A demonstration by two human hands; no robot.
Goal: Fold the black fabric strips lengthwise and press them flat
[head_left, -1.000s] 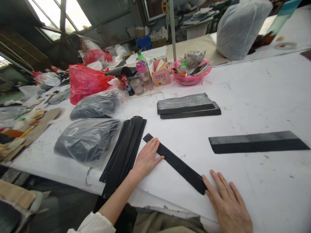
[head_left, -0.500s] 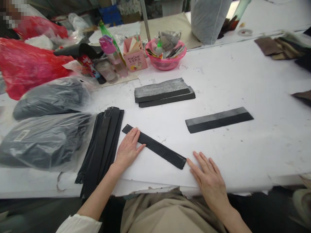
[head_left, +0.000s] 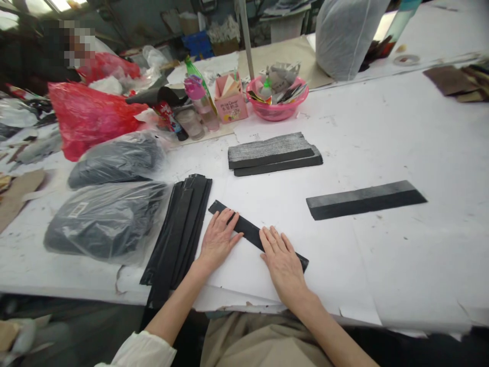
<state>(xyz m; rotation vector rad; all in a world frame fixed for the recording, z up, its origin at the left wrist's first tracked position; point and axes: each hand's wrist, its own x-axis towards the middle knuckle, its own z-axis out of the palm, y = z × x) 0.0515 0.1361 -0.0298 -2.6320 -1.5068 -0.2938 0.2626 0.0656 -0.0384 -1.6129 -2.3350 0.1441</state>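
A narrow black strip (head_left: 250,232) lies slantwise on the white-covered table in front of me. My left hand (head_left: 219,237) rests flat near its upper left end, fingers spread over it. Across its lower right half lies my right hand (head_left: 281,257), palm down with the fingers stretched out, hiding part of the strip. To the left is a pile of black strips (head_left: 183,229), some hanging over the table's front edge. A wider grey-and-black strip (head_left: 367,200) lies off to the right. Farther back sits a stack of similar grey-and-black strips (head_left: 273,153).
Clear plastic bags of dark material (head_left: 107,219) lie left of the pile. Behind stand a red bag (head_left: 91,114), a pink-lidded bottle (head_left: 202,104), a pink box (head_left: 231,99) and a pink basket (head_left: 278,109). Brown pieces (head_left: 451,81) lie at the far right.
My right hand has moved left from beside the strip's lower end onto the strip. My left hand stays near the upper end. The camera view has shifted left.
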